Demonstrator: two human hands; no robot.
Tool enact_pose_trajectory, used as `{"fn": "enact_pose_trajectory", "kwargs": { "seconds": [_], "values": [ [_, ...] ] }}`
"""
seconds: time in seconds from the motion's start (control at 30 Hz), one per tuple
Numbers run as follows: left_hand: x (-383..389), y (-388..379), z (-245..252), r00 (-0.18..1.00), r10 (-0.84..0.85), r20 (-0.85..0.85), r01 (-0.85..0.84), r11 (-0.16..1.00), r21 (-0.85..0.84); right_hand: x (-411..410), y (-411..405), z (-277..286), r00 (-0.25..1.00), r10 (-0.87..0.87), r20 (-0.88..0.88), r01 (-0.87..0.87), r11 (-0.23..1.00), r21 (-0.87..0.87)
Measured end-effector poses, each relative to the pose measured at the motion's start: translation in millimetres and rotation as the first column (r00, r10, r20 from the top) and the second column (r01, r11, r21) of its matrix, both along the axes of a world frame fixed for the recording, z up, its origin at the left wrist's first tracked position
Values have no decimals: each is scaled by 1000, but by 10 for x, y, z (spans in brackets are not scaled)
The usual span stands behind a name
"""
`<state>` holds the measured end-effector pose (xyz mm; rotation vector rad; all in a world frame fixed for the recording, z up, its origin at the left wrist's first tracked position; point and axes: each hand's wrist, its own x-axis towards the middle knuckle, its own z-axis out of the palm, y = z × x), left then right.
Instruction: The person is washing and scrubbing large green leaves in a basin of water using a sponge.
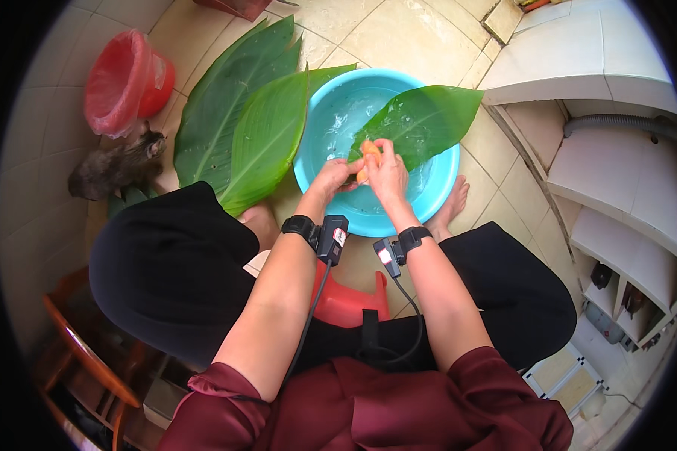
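Observation:
A light-blue plastic basin [324, 121] with water in it stands on the floor between my feet. Across its right side lies a large green leaf [429, 124], wet, its tip reaching past the rim. My right hand [390, 173] grips an orange sponge or cloth [370, 151] against the leaf's near end. Close beside it, my left hand [333, 177] is closed at that same end, apparently on the leaf, with its thumb against the orange piece. The fingers partly hide what is pinched there.
More large leaves [220, 118] lie left of the basin. A grey tabby cat [118, 163] is beside a red lined bucket [161, 84]. Tiled shelves [615, 163] line the right side. Below my arms is a red plastic stool [350, 299]; a wooden chair [90, 344] stands lower left.

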<state>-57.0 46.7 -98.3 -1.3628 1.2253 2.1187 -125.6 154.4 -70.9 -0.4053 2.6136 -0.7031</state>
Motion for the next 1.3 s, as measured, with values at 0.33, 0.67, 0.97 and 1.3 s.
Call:
{"fn": "enact_pose_trajectory", "kwargs": {
  "seconds": [0.33,0.67,0.97,1.3],
  "values": [
    [-8,-2,92,975,-202,91,207,976,-60,126,327,-212,811,564,-155,-574,818,-28],
    [45,-26,657,937,-295,186,320,940,-122,67,321,-310,831,545,-112,-521,833,185],
    [99,-211,1657,842,-492,224,534,818,-213,0,431,-524,901,421,-109,-403,902,154],
    [143,-399,2860,748,-627,220,663,689,-292,-101,515,-303,941,332,-70,-312,927,209]
  ]
}}
